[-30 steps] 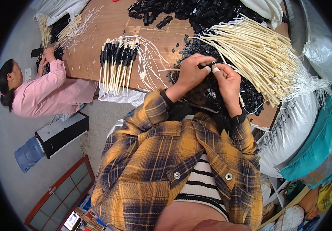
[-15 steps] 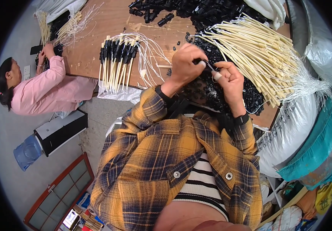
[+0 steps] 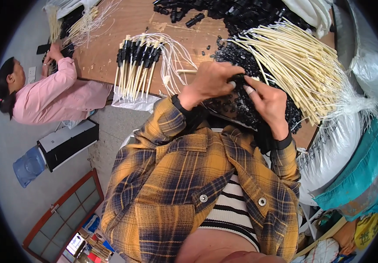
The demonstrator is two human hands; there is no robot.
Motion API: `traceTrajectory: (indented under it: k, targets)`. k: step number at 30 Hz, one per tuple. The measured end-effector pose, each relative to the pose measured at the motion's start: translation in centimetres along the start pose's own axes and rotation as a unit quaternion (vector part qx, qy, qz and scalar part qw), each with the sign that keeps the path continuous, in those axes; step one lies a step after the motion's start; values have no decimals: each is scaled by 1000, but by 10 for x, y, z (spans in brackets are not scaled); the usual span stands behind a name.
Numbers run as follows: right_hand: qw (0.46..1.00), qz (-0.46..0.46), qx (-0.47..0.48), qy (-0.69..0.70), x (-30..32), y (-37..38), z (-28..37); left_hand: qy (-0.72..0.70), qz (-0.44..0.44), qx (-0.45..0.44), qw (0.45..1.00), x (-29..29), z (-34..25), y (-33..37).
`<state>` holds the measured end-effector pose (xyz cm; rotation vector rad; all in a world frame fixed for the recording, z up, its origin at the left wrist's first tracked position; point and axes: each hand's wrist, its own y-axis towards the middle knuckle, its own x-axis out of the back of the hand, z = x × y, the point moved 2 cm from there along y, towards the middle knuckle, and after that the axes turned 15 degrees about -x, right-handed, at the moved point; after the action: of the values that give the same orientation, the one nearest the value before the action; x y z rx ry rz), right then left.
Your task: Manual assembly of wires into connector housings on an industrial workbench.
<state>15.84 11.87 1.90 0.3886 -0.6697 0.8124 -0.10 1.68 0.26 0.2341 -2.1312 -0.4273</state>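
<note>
My left hand is closed round a cream-coloured stick, whose end sticks out on the left of the hand. Close by, my right hand has thumb and index finger pinched near the left fingertips. Whatever it grips there is too small and dark to make out. Beneath both hands spreads a heap of small black plastic parts. To the right lies a large bundle of cream sticks with white strings. On the left, several sticks with black fittings lie in a row, their white cords trailing right.
Larger black plastic fittings are piled at the far side of the wooden table. White sacks and a teal sack stand on the right. A person in a pink jacket works at the table's left end.
My hands have come closer together, fingertips now meeting. The white cord stretched between them earlier no longer shows there. The whole view has shifted slightly.
</note>
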Motion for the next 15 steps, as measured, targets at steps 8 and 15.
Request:
traceTrajectory:
  k: [8,15]
  targets:
    - [958,91,-235,134,-31,17,7,167,27,-24,985,17,-12,-16]
    - [991,-94,-28,91,-23,30,31,342,-245,47,906,100,60,-86]
